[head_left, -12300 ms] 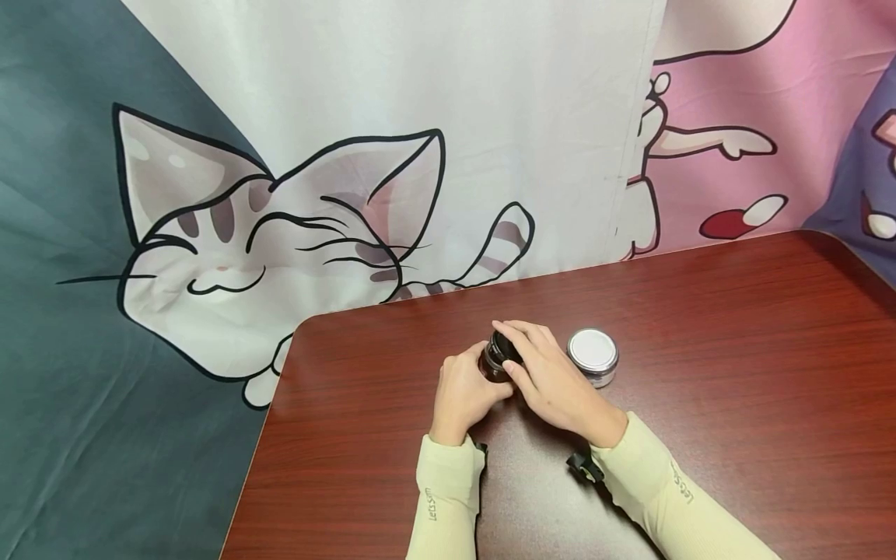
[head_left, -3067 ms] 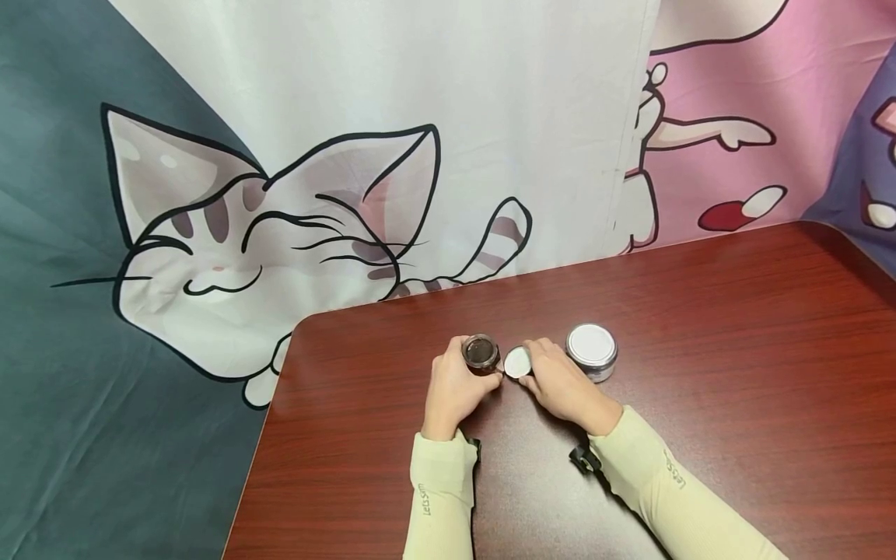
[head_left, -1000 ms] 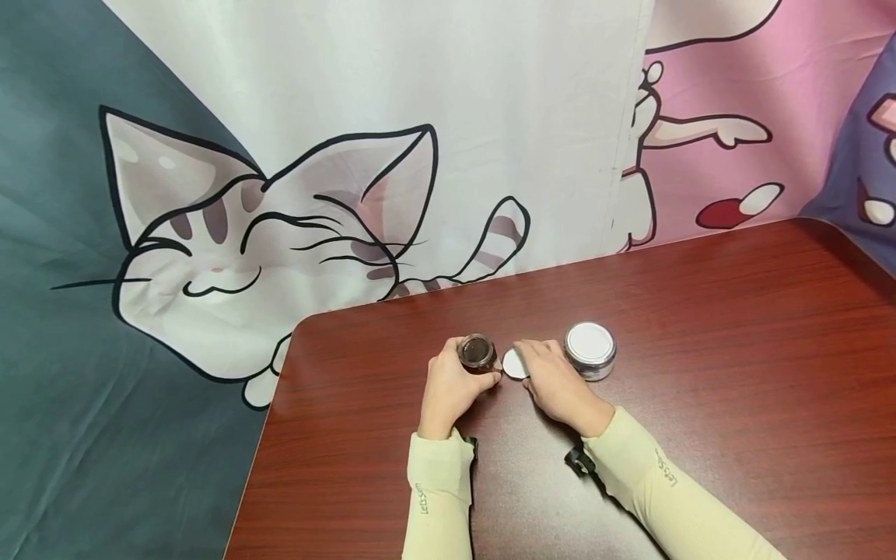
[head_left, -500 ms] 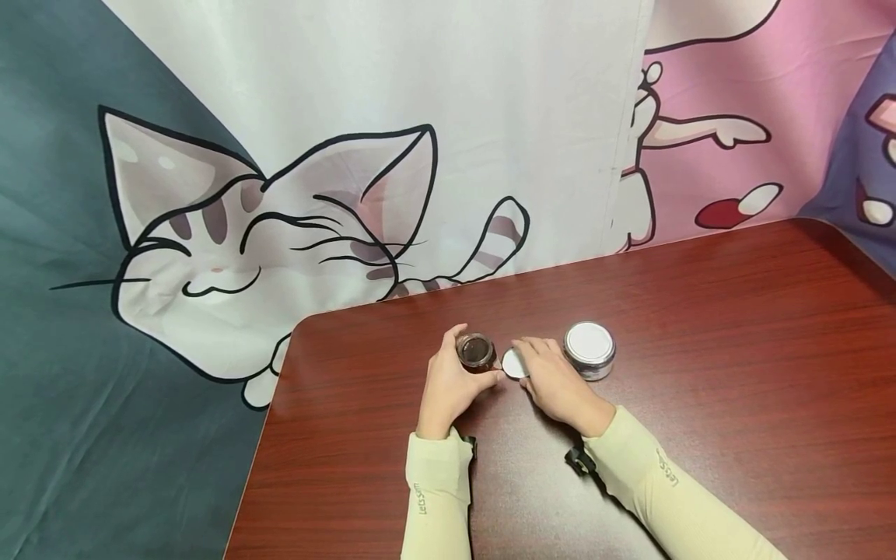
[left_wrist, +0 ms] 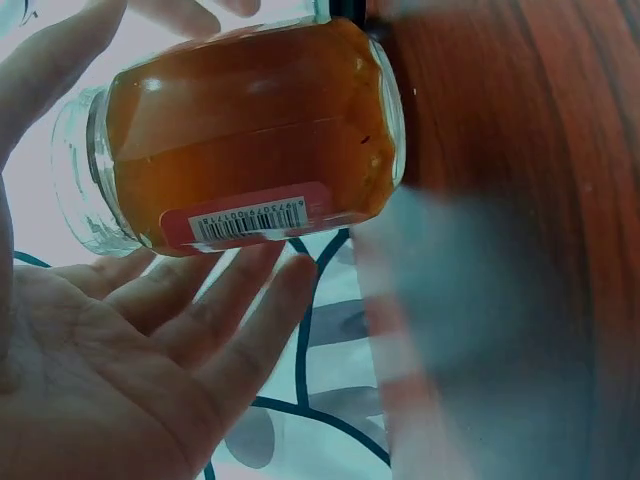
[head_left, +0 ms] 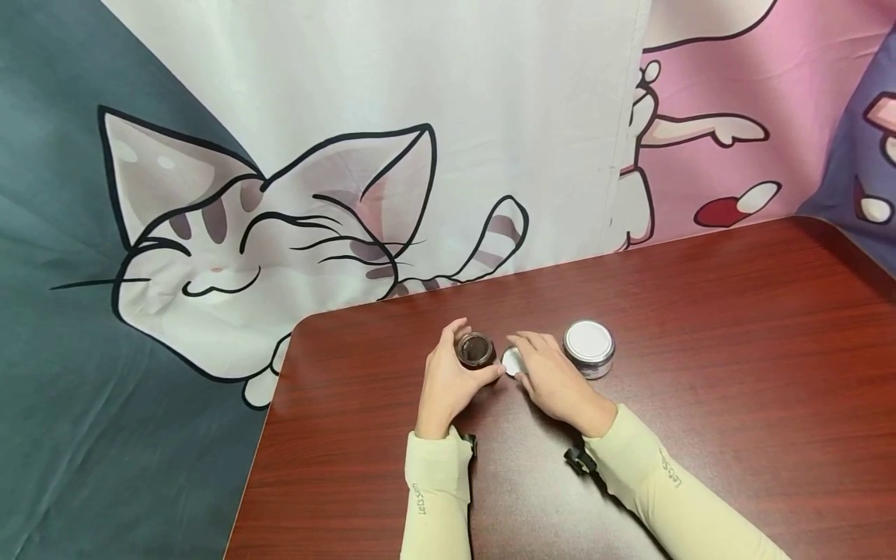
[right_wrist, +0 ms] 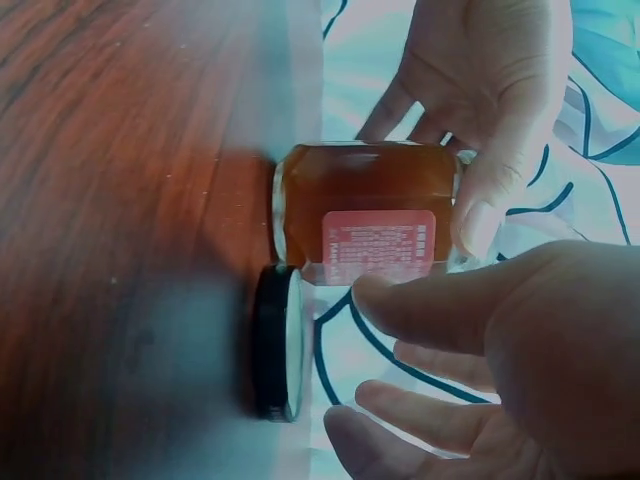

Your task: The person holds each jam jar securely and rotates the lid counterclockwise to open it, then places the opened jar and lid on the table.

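Observation:
An uncapped glass jar [head_left: 475, 351] of amber contents stands upright on the table; its red label with a barcode shows in the left wrist view. Around it, my left hand [head_left: 448, 383] is spread, its fingers straight and loosely alongside the glass, the thumb near the jar's neck. The black lid [right_wrist: 278, 342] lies upside down beside the jar, white inside facing up. Over the lid hovers my right hand [head_left: 556, 383], fingers extended and apart from it in the right wrist view. Part of the lid is hidden under the right fingers in the head view.
A round container [head_left: 589, 348] with a white top and silver rim stands just right of my right hand. The reddish-brown wooden table [head_left: 735, 373] ends at a curtain [head_left: 560, 140] printed with cartoon animals.
Earlier both hands were on the jar; then the right hand held the lid beside it. Now the lid lies on the table, the right fingers have lifted off, and the left fingers have loosened.

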`<state>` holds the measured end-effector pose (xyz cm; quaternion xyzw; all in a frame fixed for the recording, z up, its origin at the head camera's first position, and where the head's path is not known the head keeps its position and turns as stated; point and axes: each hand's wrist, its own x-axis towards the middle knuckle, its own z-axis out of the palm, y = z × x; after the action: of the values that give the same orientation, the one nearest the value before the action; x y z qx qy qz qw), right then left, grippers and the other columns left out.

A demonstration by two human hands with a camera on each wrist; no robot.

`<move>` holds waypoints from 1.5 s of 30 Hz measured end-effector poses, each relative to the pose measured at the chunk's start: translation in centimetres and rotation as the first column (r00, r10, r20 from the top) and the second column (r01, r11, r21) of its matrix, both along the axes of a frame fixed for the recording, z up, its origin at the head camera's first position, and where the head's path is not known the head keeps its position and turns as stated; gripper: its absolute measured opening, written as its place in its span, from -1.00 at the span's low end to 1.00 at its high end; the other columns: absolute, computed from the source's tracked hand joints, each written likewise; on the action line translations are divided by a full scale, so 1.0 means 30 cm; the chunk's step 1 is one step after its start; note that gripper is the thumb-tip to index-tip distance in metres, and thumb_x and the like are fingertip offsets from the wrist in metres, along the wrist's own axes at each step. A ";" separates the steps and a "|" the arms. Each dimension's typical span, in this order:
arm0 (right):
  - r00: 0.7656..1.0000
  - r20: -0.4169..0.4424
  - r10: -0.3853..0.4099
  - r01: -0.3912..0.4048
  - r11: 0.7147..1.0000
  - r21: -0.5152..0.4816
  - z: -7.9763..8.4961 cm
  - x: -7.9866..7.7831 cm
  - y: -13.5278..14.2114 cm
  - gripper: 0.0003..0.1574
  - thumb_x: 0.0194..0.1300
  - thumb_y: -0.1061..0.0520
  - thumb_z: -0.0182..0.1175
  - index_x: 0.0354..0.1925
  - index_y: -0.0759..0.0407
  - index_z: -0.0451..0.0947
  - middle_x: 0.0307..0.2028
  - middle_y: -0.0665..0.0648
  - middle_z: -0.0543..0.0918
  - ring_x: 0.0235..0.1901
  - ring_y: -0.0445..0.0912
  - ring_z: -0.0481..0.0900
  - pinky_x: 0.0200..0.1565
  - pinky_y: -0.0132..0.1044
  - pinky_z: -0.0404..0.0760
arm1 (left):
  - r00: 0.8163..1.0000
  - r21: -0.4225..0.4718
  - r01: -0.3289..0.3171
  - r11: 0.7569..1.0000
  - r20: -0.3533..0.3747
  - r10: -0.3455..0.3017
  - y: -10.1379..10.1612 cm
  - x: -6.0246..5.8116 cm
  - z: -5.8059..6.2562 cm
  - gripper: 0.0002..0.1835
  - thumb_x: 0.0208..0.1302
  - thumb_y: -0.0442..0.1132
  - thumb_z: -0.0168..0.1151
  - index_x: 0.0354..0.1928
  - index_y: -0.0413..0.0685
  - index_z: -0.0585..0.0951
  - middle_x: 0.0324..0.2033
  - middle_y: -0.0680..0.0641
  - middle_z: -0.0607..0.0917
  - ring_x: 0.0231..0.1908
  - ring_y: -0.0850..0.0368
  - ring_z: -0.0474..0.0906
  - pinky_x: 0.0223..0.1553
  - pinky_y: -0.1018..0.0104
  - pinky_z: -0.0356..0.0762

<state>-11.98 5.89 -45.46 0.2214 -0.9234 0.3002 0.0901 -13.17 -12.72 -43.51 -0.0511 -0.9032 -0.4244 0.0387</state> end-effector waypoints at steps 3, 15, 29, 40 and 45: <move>1.000 -0.026 0.006 -0.006 1.000 0.002 0.007 0.003 0.002 -0.35 0.18 0.37 0.34 0.23 0.45 0.44 0.18 0.41 0.52 0.17 0.32 0.45 0.26 0.12 0.40 | 1.000 0.000 -0.003 1.000 0.009 0.003 0.002 0.001 0.004 0.00 -0.13 -0.06 0.64 0.41 -0.03 0.36 0.22 -0.08 0.60 0.15 0.06 0.58 0.17 0.09 0.48; 0.996 -0.089 0.027 -0.031 0.999 -0.040 0.057 0.005 0.020 -0.34 0.14 0.43 0.34 0.22 0.45 0.46 0.16 0.38 0.55 0.16 0.28 0.48 0.24 0.09 0.41 | 1.000 -0.003 -0.001 1.000 -0.027 0.001 0.008 0.007 0.024 -0.04 -0.09 -0.01 0.62 0.40 0.00 0.38 0.22 -0.07 0.60 0.16 0.05 0.56 0.17 0.06 0.46; 0.996 -0.080 0.032 -0.037 0.998 -0.057 0.087 0.014 0.026 -0.36 0.15 0.41 0.33 0.22 0.42 0.46 0.16 0.36 0.56 0.18 0.26 0.47 0.26 0.10 0.39 | 0.998 0.012 0.005 1.000 -0.063 -0.005 0.010 0.014 0.047 -0.07 -0.07 0.00 0.62 0.38 0.04 0.41 0.23 0.00 0.59 0.18 0.10 0.55 0.17 0.08 0.46; 0.996 -0.090 0.008 -0.017 0.995 -0.095 0.119 0.018 0.064 -0.42 0.25 0.33 0.32 0.22 0.41 0.47 0.16 0.39 0.55 0.18 0.29 0.45 0.28 0.12 0.36 | 0.995 -0.003 0.014 1.000 -0.103 -0.015 0.019 0.026 0.072 -0.13 -0.02 0.02 0.58 0.37 0.06 0.43 0.24 0.05 0.58 0.20 0.05 0.52 0.19 0.04 0.44; 0.995 -0.101 -0.002 -0.009 0.994 -0.107 0.126 0.022 0.084 -0.40 0.25 0.29 0.33 0.23 0.42 0.47 0.16 0.40 0.54 0.18 0.30 0.44 0.27 0.14 0.36 | 0.993 0.003 0.018 1.000 -0.114 -0.017 0.027 0.033 0.076 -0.14 -0.01 0.02 0.58 0.37 0.07 0.45 0.23 0.06 0.58 0.20 -0.03 0.52 0.18 0.00 0.45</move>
<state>-11.32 8.41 -41.68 0.2327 -0.8998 0.3381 0.1480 -12.19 -11.91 -41.23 -0.0831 -0.8983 -0.4228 0.0863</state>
